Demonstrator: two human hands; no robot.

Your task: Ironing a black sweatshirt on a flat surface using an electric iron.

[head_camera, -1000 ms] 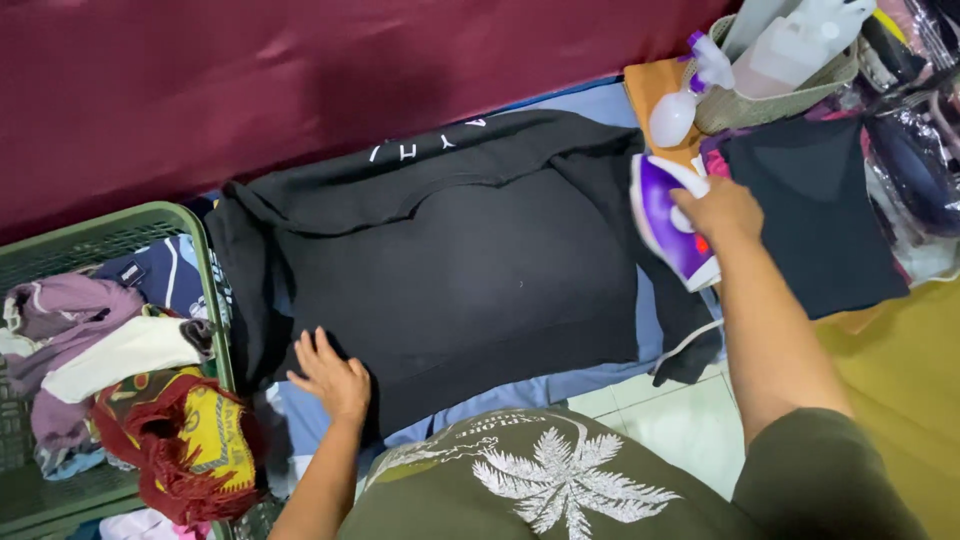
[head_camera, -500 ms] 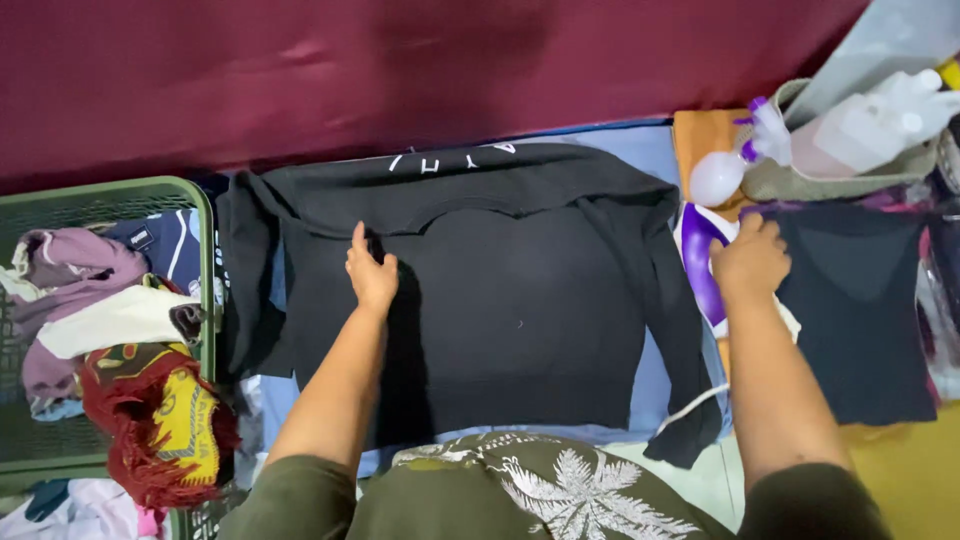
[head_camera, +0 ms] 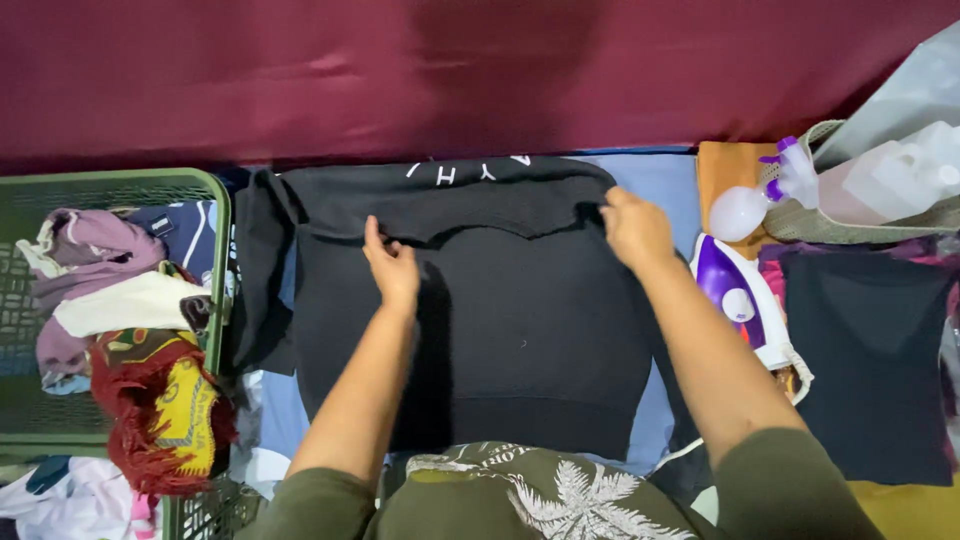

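A black sweatshirt (head_camera: 500, 300) lies spread flat on a blue ironing cloth (head_camera: 655, 185), its folded upper part showing white letters. My left hand (head_camera: 392, 268) rests on the garment just below the folded edge, fingers together and pointing away from me. My right hand (head_camera: 635, 230) grips the folded edge of the sweatshirt at its upper right. A purple and white iron (head_camera: 742, 300) lies on its side to the right of the garment, with neither hand on it.
A green laundry basket (head_camera: 215, 195) at the left holds several crumpled clothes and a red and yellow fringed cloth (head_camera: 165, 410). A white spray bottle (head_camera: 760, 195) and a second black garment (head_camera: 870, 350) lie at the right. A dark red curtain (head_camera: 450, 70) hangs behind.
My right hand let go of the iron and moved left to the sweatshirt's folded edge. My left hand slid up from the bottom hem to the upper part of the garment.
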